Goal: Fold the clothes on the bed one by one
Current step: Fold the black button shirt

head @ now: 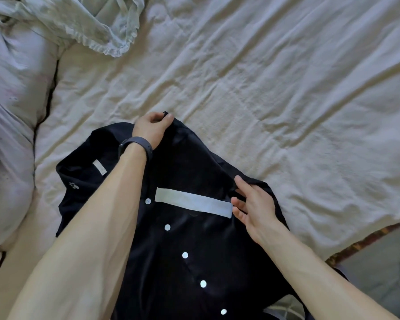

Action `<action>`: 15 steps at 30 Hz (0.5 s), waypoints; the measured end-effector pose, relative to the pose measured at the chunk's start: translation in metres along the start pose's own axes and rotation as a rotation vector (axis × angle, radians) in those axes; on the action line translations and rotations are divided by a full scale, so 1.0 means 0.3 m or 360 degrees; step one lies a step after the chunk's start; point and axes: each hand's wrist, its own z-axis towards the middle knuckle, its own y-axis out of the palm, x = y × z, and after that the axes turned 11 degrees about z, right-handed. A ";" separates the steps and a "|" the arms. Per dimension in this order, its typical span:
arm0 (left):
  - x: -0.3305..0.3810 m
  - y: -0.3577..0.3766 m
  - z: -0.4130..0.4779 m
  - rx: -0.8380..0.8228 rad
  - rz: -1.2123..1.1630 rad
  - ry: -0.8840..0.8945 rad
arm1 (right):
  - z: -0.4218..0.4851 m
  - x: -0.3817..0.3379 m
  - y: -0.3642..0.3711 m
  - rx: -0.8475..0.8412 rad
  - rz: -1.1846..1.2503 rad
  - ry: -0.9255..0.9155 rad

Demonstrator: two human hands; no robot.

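Fingers [162,116] of the left hand [151,129]: pinching a far corner of the dark button shirt [194,250].
Fingers [237,202] of the right hand [255,205]: loosely spread at the shirt's right edge, just beside its white strip [192,202]; grip or mere touch cannot be told.
Shirt: lying buttons-up on the bed [286,100], near edge; no finished fold visible.
Pale frilled garment [90,24]: crumpled, far left corner, unfolded.
Progress, judged: early; both pieces remain to fold.

Soft dim daylight, blurred warped edges
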 end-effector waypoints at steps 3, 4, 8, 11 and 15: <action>0.002 -0.006 0.003 -0.0144 -0.0165 -0.0039 | -0.002 0.006 0.015 -0.0077 -0.0087 -0.0020; 0.000 -0.009 0.007 -0.0165 -0.0160 -0.0029 | -0.001 0.011 0.020 -0.0076 -0.0101 -0.0022; 0.014 -0.011 0.039 -0.0109 -0.0299 -0.0036 | 0.027 0.018 0.024 0.0013 -0.0044 -0.0066; 0.044 0.009 0.055 -0.0094 -0.0275 0.0020 | 0.043 0.006 0.016 0.0030 -0.0005 -0.0137; 0.058 0.043 0.056 -0.0030 -0.0173 0.0101 | 0.047 -0.001 0.011 -0.0017 -0.0241 -0.0236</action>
